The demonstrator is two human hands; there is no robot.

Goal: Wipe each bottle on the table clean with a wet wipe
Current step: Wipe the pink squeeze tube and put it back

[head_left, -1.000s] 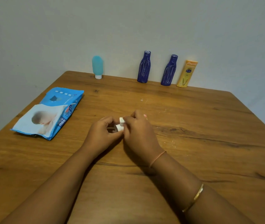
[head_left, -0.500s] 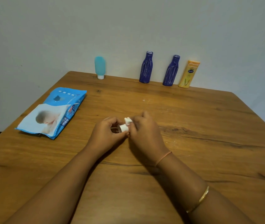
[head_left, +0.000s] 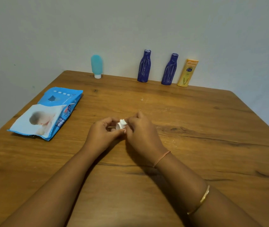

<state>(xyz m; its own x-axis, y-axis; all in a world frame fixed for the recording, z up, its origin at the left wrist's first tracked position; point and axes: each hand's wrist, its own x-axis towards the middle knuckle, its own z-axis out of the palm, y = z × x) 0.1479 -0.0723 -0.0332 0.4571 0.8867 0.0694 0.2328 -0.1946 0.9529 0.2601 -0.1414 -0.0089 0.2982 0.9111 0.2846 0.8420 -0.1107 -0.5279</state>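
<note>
Left hand [head_left: 101,134], right hand [head_left: 141,134], each grip pinching small white object [head_left: 121,125], wipes pack [head_left: 48,112] left, bottle row [head_left: 144,68] behind

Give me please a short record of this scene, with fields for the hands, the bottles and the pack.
left hand: pinches white item
right hand: pinches the same item
white item: wipe or small bottle, cannot tell
back edge, left to right: teal tube, blue bottle, second blue bottle, yellow bottle, all upright
wipe pack: lies flat on the table's left side
table: wood
</note>
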